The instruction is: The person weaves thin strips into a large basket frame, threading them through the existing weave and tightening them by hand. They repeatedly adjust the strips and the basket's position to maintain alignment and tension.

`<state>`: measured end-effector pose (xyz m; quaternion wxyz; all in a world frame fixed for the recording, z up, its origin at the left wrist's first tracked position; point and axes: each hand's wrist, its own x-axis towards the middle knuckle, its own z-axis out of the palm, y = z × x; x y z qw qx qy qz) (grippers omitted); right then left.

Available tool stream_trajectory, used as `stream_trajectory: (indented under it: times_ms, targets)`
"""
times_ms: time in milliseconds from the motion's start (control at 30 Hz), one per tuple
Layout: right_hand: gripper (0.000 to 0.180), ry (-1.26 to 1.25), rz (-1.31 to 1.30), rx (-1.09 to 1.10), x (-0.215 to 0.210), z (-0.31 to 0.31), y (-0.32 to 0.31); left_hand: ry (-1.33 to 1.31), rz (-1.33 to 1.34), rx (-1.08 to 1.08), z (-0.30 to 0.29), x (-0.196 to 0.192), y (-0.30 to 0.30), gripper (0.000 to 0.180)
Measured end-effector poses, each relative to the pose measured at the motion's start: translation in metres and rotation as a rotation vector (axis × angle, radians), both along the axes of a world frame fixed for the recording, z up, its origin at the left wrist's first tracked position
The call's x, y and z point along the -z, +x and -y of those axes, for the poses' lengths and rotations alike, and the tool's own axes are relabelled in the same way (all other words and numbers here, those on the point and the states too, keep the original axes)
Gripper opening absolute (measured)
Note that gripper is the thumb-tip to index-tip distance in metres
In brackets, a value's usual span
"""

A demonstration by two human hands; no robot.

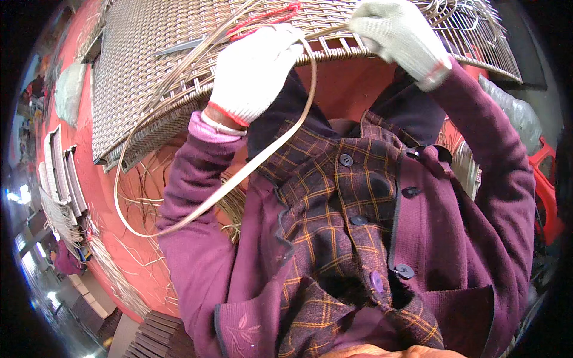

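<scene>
Wicker panel point(173, 27) lies in front of person's knees point(412, 98), w/ unfinished edge point(340, 53) near, prob. so both hands can reach it. L hand point(256, 74) pinches pale strand point(256, 161) w/ narrow fingers; its slack makes wide loop, prob. to avoid kinks. R hand point(394, 36) has curled fingers, can't tell if holding smth

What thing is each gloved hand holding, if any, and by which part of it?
The left hand seems to pinch the pale strip at the upper end of its loop. Whether the right hand holds anything cannot be told.
</scene>
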<state>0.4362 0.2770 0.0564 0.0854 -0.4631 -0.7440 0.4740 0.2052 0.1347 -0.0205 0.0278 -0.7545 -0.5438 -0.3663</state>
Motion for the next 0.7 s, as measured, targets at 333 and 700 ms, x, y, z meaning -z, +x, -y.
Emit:
stream_trajectory:
  times_ms: [333, 700]
  targets:
    - [0.04, -0.208, -0.11, -0.275, 0.027, 0.034, 0.001, -0.148, -0.363, 0.1, 0.0, -0.025, -0.041, 0.012]
    - [0.032, -0.5, -0.087, -0.411, 0.048, 0.007, -0.028, -0.196, -0.501, 0.199, -0.005, -0.026, -0.048, 0.013]
